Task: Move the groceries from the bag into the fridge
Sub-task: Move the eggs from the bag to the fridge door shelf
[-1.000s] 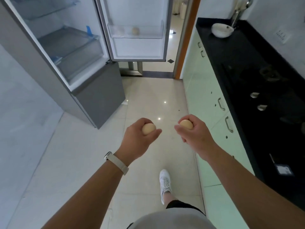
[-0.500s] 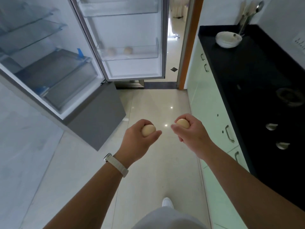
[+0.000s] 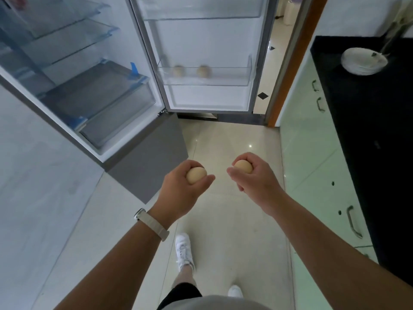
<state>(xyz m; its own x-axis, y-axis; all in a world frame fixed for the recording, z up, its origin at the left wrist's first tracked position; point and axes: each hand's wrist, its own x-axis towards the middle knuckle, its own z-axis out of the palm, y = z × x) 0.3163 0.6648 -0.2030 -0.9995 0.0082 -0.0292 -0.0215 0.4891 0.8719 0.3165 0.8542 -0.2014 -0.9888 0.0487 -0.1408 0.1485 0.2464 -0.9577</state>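
Grey and white, the fridge (image 3: 93, 121) stands open. Its door (image 3: 201, 41) swings wide, and two eggs (image 3: 178, 71) sit in the door shelf (image 3: 223, 81), so part of the job looks done. In front of the fridge, the left hand (image 3: 181, 191) curls tight round a first egg (image 3: 196, 174). The right hand (image 3: 252, 177) curls round a second egg (image 3: 243, 166). These should go in next. The bag is not in sight. Right of the fridge runs a black counter (image 3: 368, 130) with a white bowl (image 3: 364, 61). Nothing blocks the way.
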